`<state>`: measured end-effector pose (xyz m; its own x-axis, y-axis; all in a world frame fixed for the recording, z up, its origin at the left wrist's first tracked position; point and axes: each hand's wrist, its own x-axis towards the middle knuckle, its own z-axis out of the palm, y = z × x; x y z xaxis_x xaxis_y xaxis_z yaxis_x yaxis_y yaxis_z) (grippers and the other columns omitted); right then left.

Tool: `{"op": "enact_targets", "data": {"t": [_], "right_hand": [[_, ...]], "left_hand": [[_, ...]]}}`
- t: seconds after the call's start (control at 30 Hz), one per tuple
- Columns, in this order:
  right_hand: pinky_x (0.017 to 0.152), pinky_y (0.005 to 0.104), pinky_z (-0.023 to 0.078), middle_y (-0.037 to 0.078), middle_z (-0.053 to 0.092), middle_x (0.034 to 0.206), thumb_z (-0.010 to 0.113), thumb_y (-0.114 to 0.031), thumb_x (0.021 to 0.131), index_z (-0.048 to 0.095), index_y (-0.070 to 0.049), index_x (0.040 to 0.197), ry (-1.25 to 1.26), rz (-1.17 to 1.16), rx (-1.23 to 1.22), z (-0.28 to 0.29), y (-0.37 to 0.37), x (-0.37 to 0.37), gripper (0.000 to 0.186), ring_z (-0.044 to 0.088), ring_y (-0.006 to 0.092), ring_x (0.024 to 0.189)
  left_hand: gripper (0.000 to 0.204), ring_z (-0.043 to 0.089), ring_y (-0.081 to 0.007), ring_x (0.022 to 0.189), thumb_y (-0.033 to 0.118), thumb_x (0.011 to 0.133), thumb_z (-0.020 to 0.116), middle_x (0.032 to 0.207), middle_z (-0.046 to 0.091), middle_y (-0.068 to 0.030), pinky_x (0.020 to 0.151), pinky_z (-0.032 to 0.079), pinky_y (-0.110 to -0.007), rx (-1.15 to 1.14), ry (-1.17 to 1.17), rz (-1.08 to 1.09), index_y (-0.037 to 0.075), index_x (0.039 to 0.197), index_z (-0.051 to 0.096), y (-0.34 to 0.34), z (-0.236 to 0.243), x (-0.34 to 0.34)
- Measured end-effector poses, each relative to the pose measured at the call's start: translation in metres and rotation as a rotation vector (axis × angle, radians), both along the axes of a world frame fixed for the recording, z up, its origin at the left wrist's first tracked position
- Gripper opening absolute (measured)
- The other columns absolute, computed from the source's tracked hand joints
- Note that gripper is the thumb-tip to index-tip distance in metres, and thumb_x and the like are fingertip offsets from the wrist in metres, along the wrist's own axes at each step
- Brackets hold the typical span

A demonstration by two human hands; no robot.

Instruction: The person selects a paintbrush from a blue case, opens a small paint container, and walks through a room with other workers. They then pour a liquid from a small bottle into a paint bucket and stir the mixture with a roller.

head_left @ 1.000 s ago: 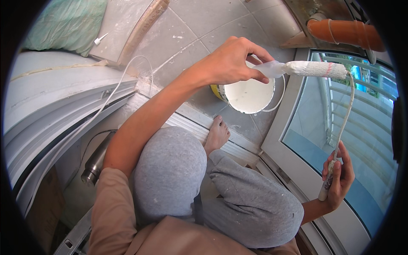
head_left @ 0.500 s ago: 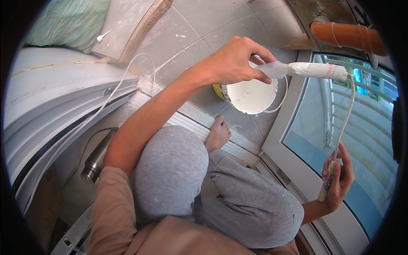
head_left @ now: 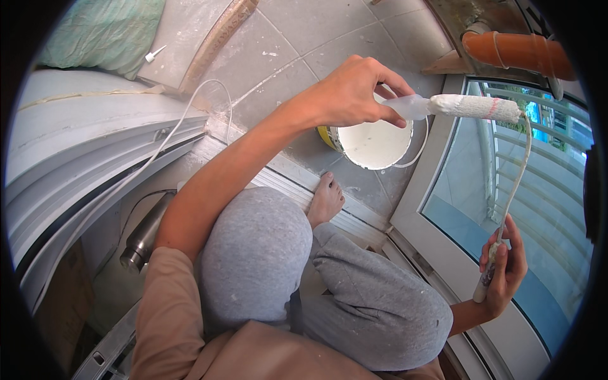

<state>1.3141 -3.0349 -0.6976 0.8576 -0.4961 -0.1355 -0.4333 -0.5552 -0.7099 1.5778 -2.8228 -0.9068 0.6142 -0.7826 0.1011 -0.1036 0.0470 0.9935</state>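
Note:
My left hand point(head_left: 363, 90) is closed around a translucent whitish plastic piece point(head_left: 408, 106), whose exact kind I cannot make out. The piece's far side meets the near end of a paint roller's white fluffy sleeve point(head_left: 472, 108), which lies level. From the sleeve's other end a thin bent wire frame point(head_left: 519, 164) runs down to the paint-stained handle point(head_left: 486, 278). My right hand point(head_left: 505, 259) grips that handle beside the glass door. Beneath my left hand stands a bucket of white paint point(head_left: 373, 142) on the tiled floor.
A glazed door with a white frame point(head_left: 421, 171) stands at the right, below an orange pipe point(head_left: 516, 54). A steel bottle point(head_left: 147, 234) lies at my left. A white cable point(head_left: 161, 151) crosses the window frame. A green sack point(head_left: 104, 31) and a white nozzle point(head_left: 154, 54) are at the far left.
The roller has shifted very slightly to the right and down. Both hands keep their hold.

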Motion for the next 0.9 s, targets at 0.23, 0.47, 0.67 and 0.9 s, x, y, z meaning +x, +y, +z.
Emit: {"op": "enact_targets", "data": {"t": [0.23,0.47,0.67,0.9], "right_hand": [[0.048,0.0212,0.042,0.012,0.061,0.094,0.057,-0.011,0.103,0.058,0.005,0.137,-0.018,-0.001,-0.010,-0.0040,0.0025,-0.0017,0.037,0.056,0.0110,0.062],[0.048,0.0214,0.042,0.012,0.062,0.093,0.057,-0.012,0.103,0.058,0.004,0.138,-0.016,-0.001,-0.016,-0.0046,0.0009,-0.0034,0.038,0.056,0.0111,0.062],[0.048,0.0216,0.042,0.013,0.062,0.093,0.057,-0.012,0.103,0.058,0.005,0.138,-0.024,-0.015,-0.023,-0.0035,0.0001,-0.0051,0.038,0.056,0.0114,0.062],[0.048,0.0221,0.041,0.013,0.061,0.092,0.056,-0.011,0.103,0.057,0.006,0.137,-0.043,-0.016,-0.011,-0.0014,-0.0025,-0.0087,0.038,0.056,0.0121,0.061]], "left_hand": [[0.043,0.072,-0.0269,0.107,0.015,0.074,0.088,0.110,0.076,-0.0130,0.099,0.054,-0.038,-0.039,0.072,-0.033,0.007,0.115,0.077,-0.0026,0.0013,-0.0021],[0.045,0.072,-0.0275,0.108,0.018,0.074,0.089,0.111,0.076,-0.0137,0.100,0.053,-0.039,-0.032,0.085,-0.035,0.005,0.116,0.077,-0.0016,0.0033,-0.0019],[0.043,0.073,-0.0294,0.106,0.016,0.074,0.089,0.110,0.076,-0.0135,0.095,0.057,-0.040,-0.018,0.035,0.010,0.007,0.113,0.078,-0.0003,0.0003,-0.0013],[0.041,0.073,-0.0280,0.101,0.016,0.073,0.090,0.109,0.077,-0.0116,0.087,0.058,-0.039,0.005,-0.024,0.034,0.011,0.112,0.079,-0.0014,-0.0042,0.0000]]}}
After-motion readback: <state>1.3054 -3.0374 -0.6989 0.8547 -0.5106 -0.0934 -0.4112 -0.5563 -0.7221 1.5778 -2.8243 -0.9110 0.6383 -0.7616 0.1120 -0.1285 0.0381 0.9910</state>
